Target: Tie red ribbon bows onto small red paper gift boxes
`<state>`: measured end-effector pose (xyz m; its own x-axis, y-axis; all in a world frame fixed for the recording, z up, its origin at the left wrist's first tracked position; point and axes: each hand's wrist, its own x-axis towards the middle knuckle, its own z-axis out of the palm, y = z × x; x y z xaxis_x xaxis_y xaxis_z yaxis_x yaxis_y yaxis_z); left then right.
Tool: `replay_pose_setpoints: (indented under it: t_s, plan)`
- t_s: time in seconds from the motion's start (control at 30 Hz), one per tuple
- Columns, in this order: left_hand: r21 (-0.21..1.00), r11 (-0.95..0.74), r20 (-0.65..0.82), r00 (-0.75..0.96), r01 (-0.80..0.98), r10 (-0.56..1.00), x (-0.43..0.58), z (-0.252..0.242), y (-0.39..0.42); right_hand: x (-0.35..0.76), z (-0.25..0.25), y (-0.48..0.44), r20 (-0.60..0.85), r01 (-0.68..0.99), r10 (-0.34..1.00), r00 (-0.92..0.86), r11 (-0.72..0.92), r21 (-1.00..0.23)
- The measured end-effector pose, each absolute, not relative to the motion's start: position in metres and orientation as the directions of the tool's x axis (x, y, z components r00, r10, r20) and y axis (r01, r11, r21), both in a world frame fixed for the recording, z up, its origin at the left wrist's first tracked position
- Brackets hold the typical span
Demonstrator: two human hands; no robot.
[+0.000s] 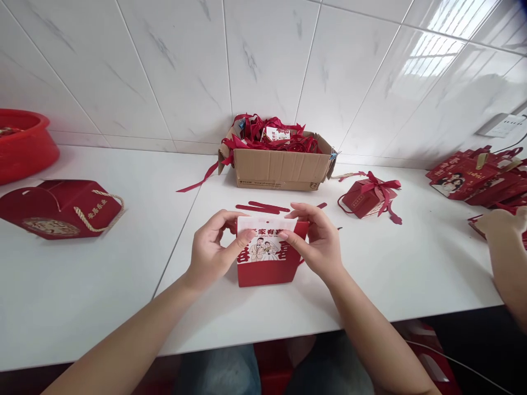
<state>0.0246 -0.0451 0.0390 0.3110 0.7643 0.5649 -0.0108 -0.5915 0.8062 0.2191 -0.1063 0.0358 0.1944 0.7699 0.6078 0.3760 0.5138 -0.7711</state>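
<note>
A small red gift box (265, 260) with a white printed front panel stands on the white table (102, 274), near its front edge. My left hand (214, 247) grips the box's left side, thumb pressed on the top of the front panel. My right hand (317, 238) grips its right side, thumb on the same top edge and fingers curled behind. Both hands are closed on the box. Loose red ribbon strips (263, 208) lie just behind it.
A cardboard carton (280, 164) full of red ribbons sits by the tiled wall. A finished ribbon-tied red box (368, 197) lies right of it. A rope-handled red box (57, 208) and red basin (22, 142) are left. Flat red boxes (477, 178) and another person's hand (500, 225) are right.
</note>
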Motion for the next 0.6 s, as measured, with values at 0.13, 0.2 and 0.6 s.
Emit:
replay_pose_setpoints:
  t_s: [0.13, 0.2, 0.6]
  plan:
    - [0.785, -0.618, 0.572, 0.336, 0.041, 0.748, 0.026, 0.037, -0.043, 0.22, 0.037, -0.108, 0.548, 0.368, 0.817, 0.18, 0.461, -0.807]
    - [0.75, -0.656, 0.603, 0.321, 0.084, 0.731, 0.027, 0.035, -0.042, 0.219, 0.037, -0.109, 0.546, 0.373, 0.819, 0.176, 0.458, -0.807]
    - [0.866, -0.5, 0.47, 0.38, -0.021, 0.797, 0.037, 0.035, -0.053, 0.206, 0.024, -0.106, 0.623, 0.154, 0.769, 0.141, 0.605, -0.781]
